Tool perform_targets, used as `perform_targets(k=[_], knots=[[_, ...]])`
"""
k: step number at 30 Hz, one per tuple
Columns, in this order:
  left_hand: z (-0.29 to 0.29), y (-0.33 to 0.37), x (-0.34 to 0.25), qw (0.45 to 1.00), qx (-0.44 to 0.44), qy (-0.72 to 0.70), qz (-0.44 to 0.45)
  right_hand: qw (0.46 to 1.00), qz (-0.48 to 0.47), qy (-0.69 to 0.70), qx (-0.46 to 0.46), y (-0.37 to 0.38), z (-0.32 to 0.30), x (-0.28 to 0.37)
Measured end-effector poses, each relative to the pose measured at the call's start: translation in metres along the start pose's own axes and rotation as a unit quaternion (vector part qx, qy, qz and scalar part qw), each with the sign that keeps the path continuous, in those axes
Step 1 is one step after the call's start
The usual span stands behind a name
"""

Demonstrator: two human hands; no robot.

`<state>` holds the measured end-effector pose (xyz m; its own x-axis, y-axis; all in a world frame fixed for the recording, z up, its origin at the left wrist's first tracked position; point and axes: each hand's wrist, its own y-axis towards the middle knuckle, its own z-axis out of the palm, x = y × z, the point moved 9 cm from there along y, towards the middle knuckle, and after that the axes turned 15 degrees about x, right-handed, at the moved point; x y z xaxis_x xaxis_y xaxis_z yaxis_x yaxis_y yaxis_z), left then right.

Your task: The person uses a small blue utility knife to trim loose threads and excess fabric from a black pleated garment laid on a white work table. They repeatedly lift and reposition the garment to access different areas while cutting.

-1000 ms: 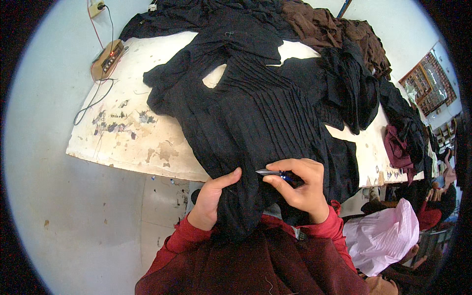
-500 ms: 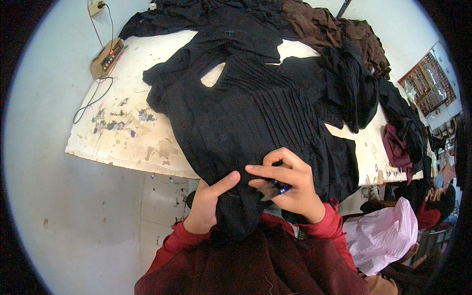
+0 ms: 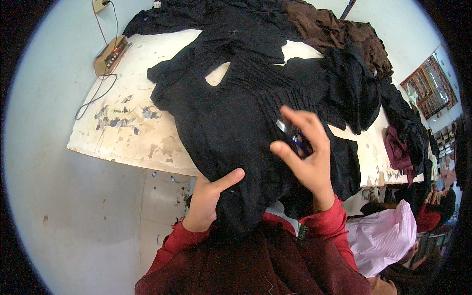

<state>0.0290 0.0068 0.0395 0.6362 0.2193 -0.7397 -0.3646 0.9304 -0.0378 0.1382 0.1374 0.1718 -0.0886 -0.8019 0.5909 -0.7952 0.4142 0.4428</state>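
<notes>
Left hand [image 3: 206, 195], at seven o'clock, pinching the black cloth [image 3: 216, 128], thumb above, fingers hidden beneath; right hand [image 3: 317, 157], at three o'clock, thumb and forefinger spread, blurred snips [image 3: 297, 139] held within; cloth across the centre of the pale tabletop [image 3: 93, 140], reaching toward twelve; brown box [image 3: 104, 65] at ten o'clock; brown cloth [image 3: 334, 30] at one

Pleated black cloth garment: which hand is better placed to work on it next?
Probably the right hand: it holds a small blue-and-silver metal tool over the pleated black cloth garment. The left hand holds the cloth, thumb on top.
</notes>
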Motion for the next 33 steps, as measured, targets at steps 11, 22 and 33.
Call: perform_targets(k=[11, 22, 33], knots=[[0.001, 0.0, 0.011, 0.998, -0.003, -0.049, -0.033, 0.982, -0.077, -0.002, 0.173, -0.023, 0.025, 0.021], [-0.001, -0.001, 0.014, 0.997, -0.011, -0.051, -0.048, 0.982, -0.086, 0.012, 0.169, -0.019, 0.029, 0.021], [0.003, -0.004, 0.013, 0.992, 0.011, -0.114, -0.047, 0.952, 0.069, 0.232, 0.186, -0.026, 0.048, -0.02]])
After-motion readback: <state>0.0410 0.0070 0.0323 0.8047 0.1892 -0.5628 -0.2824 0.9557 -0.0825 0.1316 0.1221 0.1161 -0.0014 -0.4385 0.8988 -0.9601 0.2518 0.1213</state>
